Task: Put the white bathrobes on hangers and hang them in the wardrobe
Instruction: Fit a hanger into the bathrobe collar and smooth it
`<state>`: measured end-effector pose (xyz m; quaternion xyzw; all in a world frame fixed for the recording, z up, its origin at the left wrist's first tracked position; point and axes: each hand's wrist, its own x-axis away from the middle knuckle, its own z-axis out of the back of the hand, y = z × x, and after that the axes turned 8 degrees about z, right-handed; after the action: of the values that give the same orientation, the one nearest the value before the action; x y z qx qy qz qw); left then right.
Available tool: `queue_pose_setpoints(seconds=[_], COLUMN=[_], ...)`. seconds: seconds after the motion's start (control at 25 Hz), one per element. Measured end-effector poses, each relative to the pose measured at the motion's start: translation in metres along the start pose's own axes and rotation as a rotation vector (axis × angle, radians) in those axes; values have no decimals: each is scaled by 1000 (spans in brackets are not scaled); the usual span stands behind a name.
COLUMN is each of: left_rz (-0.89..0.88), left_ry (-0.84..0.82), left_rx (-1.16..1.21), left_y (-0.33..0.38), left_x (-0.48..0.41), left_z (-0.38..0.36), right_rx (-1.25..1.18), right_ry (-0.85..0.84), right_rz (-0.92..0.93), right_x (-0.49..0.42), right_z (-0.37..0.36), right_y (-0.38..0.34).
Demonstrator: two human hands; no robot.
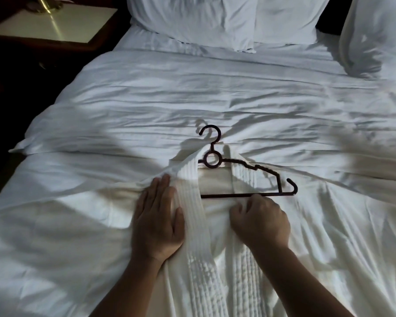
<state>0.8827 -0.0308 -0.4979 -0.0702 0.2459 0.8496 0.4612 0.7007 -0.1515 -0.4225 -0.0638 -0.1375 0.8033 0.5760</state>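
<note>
A white bathrobe [215,266] with ribbed collar bands lies spread face-up on the bed. A dark plastic hanger [245,170] sits at its neck, the left arm tucked under the robe's left collar, the right arm and hook bare on top. My left hand [158,220] lies flat with fingers together on the robe's left front, beside the collar band. My right hand [261,218] is curled, its fingers pinching the robe's right collar edge just below the hanger's bottom bar.
The bed [192,92] is covered in wrinkled white sheets. Two pillows [226,19] lean at the head, and another [375,37] sits at the right. A dark nightstand [55,26] with a pale top and a brass lamp base stands at the far left.
</note>
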Motion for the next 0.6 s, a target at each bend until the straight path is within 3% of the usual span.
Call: queue_pose_setpoints(seconds=[0.12, 0.2, 0.28, 0.4, 0.48, 0.6], left_rz=[8, 14, 21, -5, -31, -43], left_ry=[-4, -4, -7, 10, 41, 52], left_rx=[12, 9, 4, -3, 2, -10], left_y=[0, 0, -1, -1, -2, -2], left_x=[0, 0, 0, 1, 2, 3], left_z=[1, 1, 0, -2, -2, -2], right_rx=[-219, -395, -730, -1320, -1426, -1460], right_ry=[177, 188, 106, -173, -317, -422], right_rz=[-134, -235, -391, -658, -711, -647], right_x=[-8, -7, -10, -29, -43, -60], right_z=[1, 8, 25, 46, 55, 68], right_y=[15, 34, 50, 70, 80, 89])
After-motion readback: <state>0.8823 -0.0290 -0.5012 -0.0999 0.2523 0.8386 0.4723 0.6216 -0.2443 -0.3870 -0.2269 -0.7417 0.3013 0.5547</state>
